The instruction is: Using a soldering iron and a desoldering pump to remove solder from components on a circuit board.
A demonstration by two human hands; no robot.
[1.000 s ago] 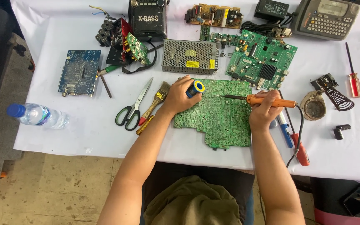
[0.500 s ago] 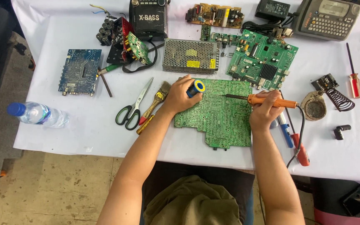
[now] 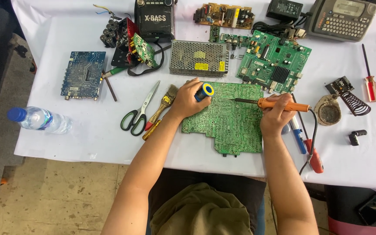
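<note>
One large green circuit board (image 3: 227,119) lies flat on the white table (image 3: 66,135), directly in front of the person and between both hands. The left hand (image 3: 188,99) rests at the board's upper left corner, fingers curled tight around one blue and yellow solder spool (image 3: 205,91). The right hand (image 3: 276,116) sits at the board's right edge, fingers wrapped around the orange handle of one soldering iron (image 3: 279,104); its metal tip lies over the upper middle of the board, pointing left. Whether the tip touches the board cannot be told.

Count of other boards: one blue circuit board (image 3: 83,75) at left, one green board with a black heatsink (image 3: 273,65) above the right hand, one brown board (image 3: 229,15) at the top edge. One perforated metal power supply (image 3: 199,58) sits just above the large board.

Left of the left hand: one pair of green-handled scissors (image 3: 139,114) and one paintbrush (image 3: 164,104). One water bottle (image 3: 40,120) lies at the far left. Right side: one coiled iron stand (image 3: 347,100) and one red-handled screwdriver (image 3: 369,80).
</note>
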